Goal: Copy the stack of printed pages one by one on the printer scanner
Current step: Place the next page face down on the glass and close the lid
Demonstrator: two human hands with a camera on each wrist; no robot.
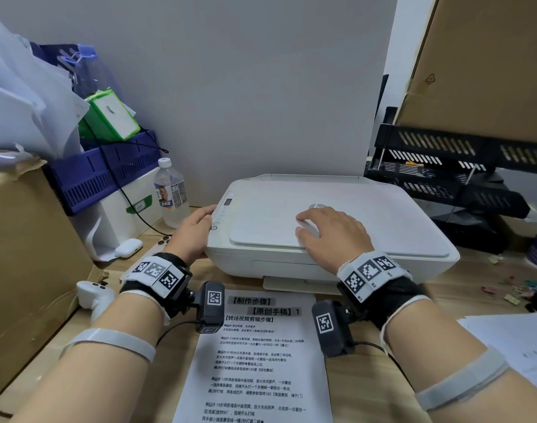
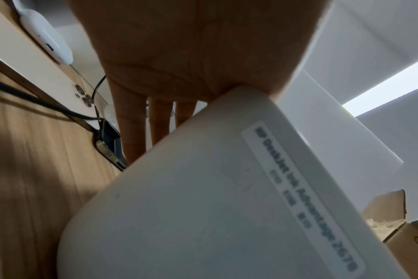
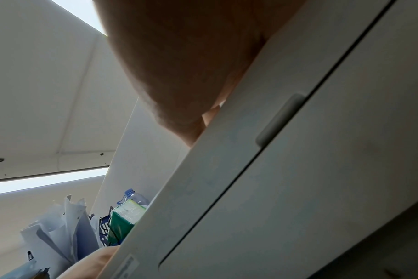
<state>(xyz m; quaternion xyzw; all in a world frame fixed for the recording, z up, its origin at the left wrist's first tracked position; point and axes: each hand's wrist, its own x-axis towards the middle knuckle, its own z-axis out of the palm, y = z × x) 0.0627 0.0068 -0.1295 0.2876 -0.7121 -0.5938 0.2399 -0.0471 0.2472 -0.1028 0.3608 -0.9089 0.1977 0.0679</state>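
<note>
A white printer [image 1: 383, 227] sits on the wooden desk with its scanner lid [image 1: 368, 209] closed. My left hand [image 1: 197, 227] rests against the printer's left side by the control panel [image 1: 223, 209], fingers straight down the side [image 2: 134, 120]; the printer corner [image 2: 227, 188] fills the left wrist view. On the front of the lid lies my right hand [image 1: 325, 232], palm down with fingers spread; the right wrist view shows its palm [image 3: 191, 66] on the printer's front edge [image 3: 274, 169]. A printed page [image 1: 261, 361] with black text lies in front of the printer between my forearms.
A water bottle [image 1: 171, 193], an earbud case [image 1: 128, 247], a phone [image 2: 108, 139] with cable and a white controller [image 1: 93, 296] lie left of the printer. Blue basket [image 1: 108, 169] and cardboard box [image 1: 26, 254] stand at left. Black paper trays [image 1: 459, 166] stand right; more paper [image 1: 520, 346] lies near right.
</note>
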